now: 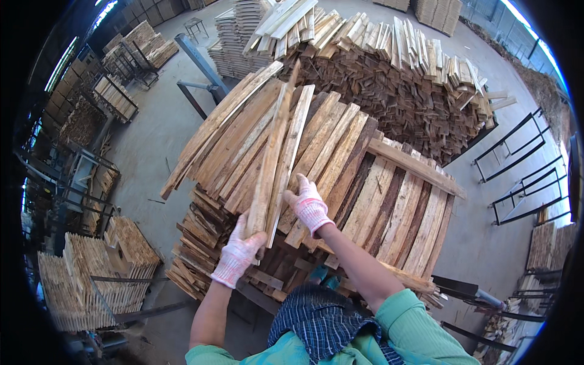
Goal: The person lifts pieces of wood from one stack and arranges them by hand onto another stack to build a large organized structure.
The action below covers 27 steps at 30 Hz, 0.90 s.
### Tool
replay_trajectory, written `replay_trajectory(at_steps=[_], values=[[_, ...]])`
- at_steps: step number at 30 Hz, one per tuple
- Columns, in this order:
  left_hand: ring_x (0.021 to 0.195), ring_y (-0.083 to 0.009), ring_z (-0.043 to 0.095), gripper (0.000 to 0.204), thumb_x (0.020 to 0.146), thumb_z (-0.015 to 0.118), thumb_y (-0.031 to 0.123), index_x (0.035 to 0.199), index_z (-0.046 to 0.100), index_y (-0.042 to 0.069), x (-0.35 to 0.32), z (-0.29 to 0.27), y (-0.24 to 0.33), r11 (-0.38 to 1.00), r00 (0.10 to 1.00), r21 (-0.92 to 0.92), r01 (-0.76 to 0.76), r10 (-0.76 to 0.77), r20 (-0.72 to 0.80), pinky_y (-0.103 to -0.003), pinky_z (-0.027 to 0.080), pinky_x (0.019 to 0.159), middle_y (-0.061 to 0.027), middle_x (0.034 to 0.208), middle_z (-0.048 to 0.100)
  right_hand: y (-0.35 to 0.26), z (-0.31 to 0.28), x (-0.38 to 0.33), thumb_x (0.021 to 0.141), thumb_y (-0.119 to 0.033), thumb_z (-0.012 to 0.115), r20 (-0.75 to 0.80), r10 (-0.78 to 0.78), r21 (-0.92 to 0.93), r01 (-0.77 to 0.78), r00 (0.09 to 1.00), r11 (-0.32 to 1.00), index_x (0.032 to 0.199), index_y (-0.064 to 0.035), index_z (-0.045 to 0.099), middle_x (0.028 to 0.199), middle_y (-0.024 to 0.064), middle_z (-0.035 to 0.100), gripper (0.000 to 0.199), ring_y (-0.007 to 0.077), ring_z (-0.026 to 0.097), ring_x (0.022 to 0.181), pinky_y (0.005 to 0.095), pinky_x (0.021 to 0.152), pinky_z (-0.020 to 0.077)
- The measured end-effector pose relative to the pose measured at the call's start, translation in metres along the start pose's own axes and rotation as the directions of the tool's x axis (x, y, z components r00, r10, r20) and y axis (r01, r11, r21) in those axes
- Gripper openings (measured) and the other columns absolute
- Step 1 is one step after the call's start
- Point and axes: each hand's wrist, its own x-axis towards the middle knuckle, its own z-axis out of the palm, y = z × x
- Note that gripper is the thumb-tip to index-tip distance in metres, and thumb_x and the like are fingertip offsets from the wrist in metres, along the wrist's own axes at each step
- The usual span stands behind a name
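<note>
nearest the camera: a dark striped cloth (322,322) at the wearer's front, a green sleeve (420,328) to its right. both hands wear pale, pink-stained gloves.

left hand (240,248): closed around the near end of a long plank (271,164). right hand (305,202): open, thumb and fingers spread, just right of a second, pale-edged board (293,161); cannot tell whether it touches.

key relation: the plank's long axis runs away from the wearer, from the left hand forward and slightly right, over the stack (344,161). the second board lies along its right side, between plank and right hand. left hand is the nearer, at the plank's end; right hand sits farther forward.

appearance: plank narrow, straight, light brown, rough-looking, browner at the far tip. right of it, a single crosswise plank (418,168) lies over the stack's boards.
</note>
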Motion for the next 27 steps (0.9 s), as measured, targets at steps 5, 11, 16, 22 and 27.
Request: replay_trajectory(at_steps=[5, 11, 16, 22, 27], values=[[0.103, -0.0140, 0.055, 0.069, 0.094, 0.062, 0.005, 0.156, 0.034, 0.012, -0.038, -0.040, 0.004, 0.955, 0.963, 0.192, -0.227, 0.250, -0.105, -0.027, 0.048, 0.091, -0.0051, 0.130, 0.056, -0.014, 0.000, 0.016, 0.095, -0.039, 0.060, -0.088, 0.026, -0.069, -0.032, 0.996, 0.997, 0.152, -0.0083, 0.035, 0.141, 0.0305, 0.046, 0.069, 0.0455, 0.054, 0.126, 0.0473, 0.106, 0.0465], [0.120, -0.0144, 0.050, 0.067, 0.095, 0.063, 0.007, 0.155, 0.034, 0.006, -0.076, -0.067, -0.016, 0.911, 0.897, 0.268, -0.314, 0.377, -0.231, -0.027, 0.042, 0.103, -0.0070, 0.143, 0.049, -0.047, 0.020, 0.046, 0.091, -0.036, 0.070, -0.273, -0.061, -0.436, -0.067, 0.960, 0.898, 0.151, -0.0082, 0.031, 0.122, 0.0251, 0.055, 0.077, 0.0411, 0.060, 0.112, 0.0489, 0.093, 0.0534], [0.098, -0.0093, 0.052, 0.061, 0.096, 0.067, 0.021, 0.149, 0.042, 0.003, -0.102, -0.086, -0.030, 0.970, 0.901, 0.117, -0.214, 0.242, -0.359, -0.023, 0.047, 0.085, -0.0042, 0.128, 0.054, -0.043, 0.045, 0.075, 0.084, -0.029, 0.071, -0.352, 0.065, -0.299, -0.178, 0.934, 0.937, 0.154, -0.0015, 0.024, 0.125, 0.0311, 0.054, 0.088, 0.0456, 0.065, 0.107, 0.0482, 0.089, 0.0545], [0.090, -0.0080, 0.052, 0.054, 0.091, 0.071, 0.014, 0.139, 0.049, 0.000, -0.088, -0.154, -0.027, 0.959, 0.820, 0.116, -0.260, 0.283, -0.497, -0.023, 0.048, 0.079, -0.0026, 0.114, 0.058, -0.059, 0.032, 0.072, 0.082, -0.029, 0.068, -0.169, 0.004, 0.035, 0.002, 0.986, 0.999, 0.125, -0.0001, 0.048, 0.114, 0.0309, 0.064, 0.055, 0.0448, 0.066, 0.104, 0.0487, 0.090, 0.0538], [0.106, -0.0174, 0.056, 0.055, 0.088, 0.073, 0.011, 0.137, 0.050, 0.003, 0.007, -0.235, 0.025, 0.750, 0.714, 0.601, -0.277, 0.579, -0.393, -0.032, 0.048, 0.095, -0.0075, 0.121, 0.059, -0.086, 0.083, 0.062, 0.082, -0.037, 0.073, -0.342, -0.010, -0.336, -0.112, 0.940, 0.935, 0.141, -0.0069, 0.039, 0.128, 0.0297, 0.046, 0.074, 0.0464, 0.054, 0.116, 0.0515, 0.094, 0.0505]])
